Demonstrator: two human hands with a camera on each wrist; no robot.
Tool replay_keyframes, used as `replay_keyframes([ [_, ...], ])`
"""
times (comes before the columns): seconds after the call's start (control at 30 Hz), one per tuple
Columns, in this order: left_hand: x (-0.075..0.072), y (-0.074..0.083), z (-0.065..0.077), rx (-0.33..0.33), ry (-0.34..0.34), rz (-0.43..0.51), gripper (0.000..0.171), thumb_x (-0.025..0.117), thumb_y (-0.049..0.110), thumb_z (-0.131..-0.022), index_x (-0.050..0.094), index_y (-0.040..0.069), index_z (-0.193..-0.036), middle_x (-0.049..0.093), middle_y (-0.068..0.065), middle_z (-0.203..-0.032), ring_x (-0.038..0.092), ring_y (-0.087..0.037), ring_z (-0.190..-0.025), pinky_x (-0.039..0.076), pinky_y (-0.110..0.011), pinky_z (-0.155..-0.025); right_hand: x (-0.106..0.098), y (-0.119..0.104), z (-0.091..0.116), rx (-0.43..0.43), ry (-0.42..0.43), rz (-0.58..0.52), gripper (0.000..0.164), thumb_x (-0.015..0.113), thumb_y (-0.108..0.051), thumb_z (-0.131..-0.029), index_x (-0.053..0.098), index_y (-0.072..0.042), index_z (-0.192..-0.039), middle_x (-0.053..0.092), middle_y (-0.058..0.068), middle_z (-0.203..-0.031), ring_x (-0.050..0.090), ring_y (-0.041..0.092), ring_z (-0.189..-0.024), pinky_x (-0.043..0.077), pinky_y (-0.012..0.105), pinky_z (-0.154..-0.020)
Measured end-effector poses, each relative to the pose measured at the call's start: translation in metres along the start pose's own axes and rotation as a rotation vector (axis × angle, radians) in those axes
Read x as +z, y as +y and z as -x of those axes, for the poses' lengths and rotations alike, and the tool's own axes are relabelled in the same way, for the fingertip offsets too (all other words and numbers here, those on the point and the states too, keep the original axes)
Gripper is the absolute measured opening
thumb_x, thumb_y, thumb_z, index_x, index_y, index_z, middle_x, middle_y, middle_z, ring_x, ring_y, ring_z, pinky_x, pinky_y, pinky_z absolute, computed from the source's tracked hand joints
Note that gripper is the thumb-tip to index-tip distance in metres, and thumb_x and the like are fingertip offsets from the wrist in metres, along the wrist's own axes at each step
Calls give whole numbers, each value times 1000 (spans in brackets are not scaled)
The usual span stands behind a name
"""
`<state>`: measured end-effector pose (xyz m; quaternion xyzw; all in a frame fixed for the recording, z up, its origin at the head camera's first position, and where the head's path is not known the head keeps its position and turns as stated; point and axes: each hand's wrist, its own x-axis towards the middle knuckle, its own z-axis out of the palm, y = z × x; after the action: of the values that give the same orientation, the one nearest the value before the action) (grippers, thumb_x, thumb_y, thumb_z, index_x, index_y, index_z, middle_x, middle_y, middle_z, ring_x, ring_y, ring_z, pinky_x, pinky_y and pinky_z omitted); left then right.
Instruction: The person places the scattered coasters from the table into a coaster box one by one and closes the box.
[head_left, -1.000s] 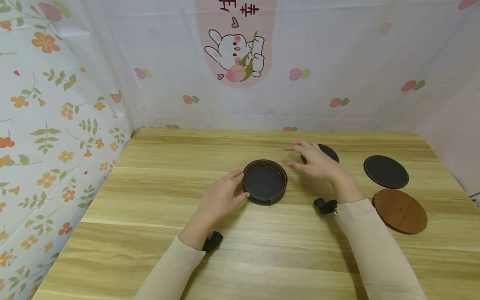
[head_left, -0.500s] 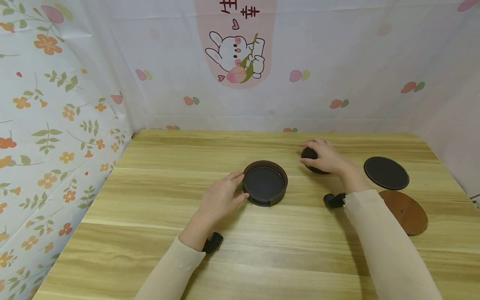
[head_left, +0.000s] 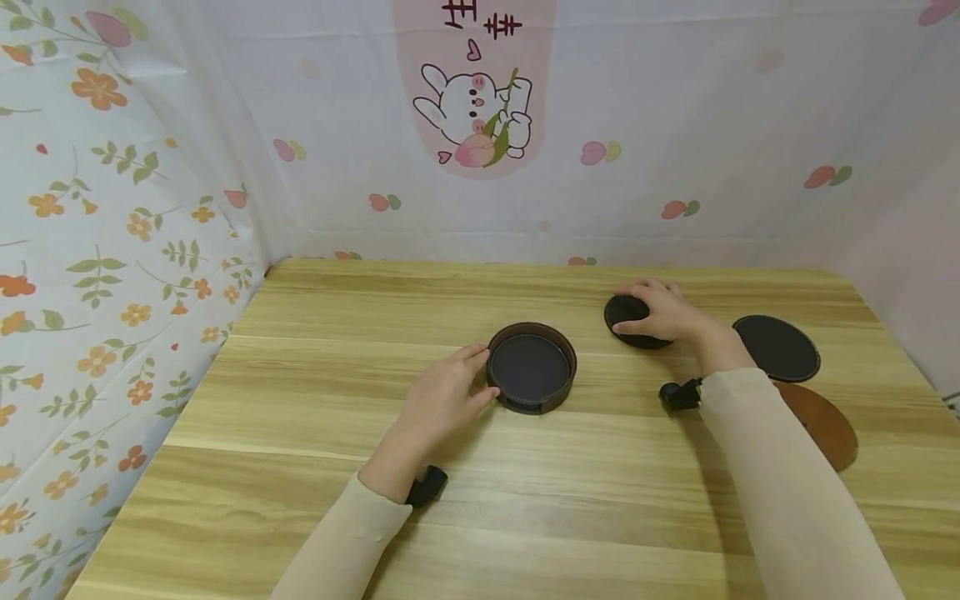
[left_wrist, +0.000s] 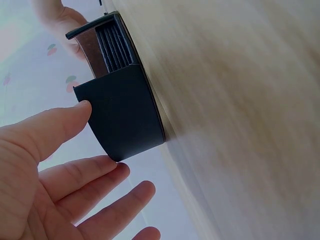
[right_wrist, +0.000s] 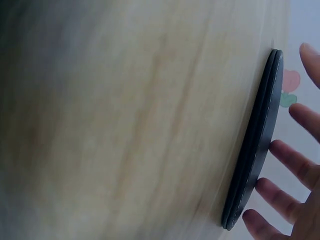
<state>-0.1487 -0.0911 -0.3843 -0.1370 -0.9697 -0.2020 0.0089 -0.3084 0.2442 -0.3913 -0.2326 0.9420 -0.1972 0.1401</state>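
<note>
Black coasters (head_left: pixel 622 311) beneath right grip (head_left: pixel 662 312)

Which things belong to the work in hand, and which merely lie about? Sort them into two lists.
In use, it seems:
round holder, touched by the left hand
stacked coasters inside it
black coaster pair at the right hand

Lying about, though perhaps part of the set:
lone black coaster on the right
brown disc, nearer the person
</note>
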Motion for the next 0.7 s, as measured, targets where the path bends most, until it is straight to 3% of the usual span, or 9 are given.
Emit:
replay_keyframes([
  [0.2,0,1,1,-11,-2,11,57,73,31,-91,57,6,-140,55,-5,-147,56,-25,-132,49,-42,-107,0,-1,-1,18,-24,-6,75,73,-34,-90,40,-2,-149,24,36,-151,20,59,-134,19,72,-104],
  [0.43,0,1,1,-14,-7,14,57,72,30,-92,57,6,-140,55,-6,-147,56,-26,-132,48,-41,-108,0,-1,0,80,-85,-1,89,76,-38,-86,28,-10,-156,13,32,-156,16,62,-129,28,77,-97],
  [0.7,1,0,1,2,-2,8,57,73,30,-91,57,4,-140,56,-7,-146,56,-25,-132,48,-41,-108,0,-3,1,93,-96,12,90,76,-37,-86,28,-7,-156,16,33,-154,18,61,-127,29,76,-97],
])
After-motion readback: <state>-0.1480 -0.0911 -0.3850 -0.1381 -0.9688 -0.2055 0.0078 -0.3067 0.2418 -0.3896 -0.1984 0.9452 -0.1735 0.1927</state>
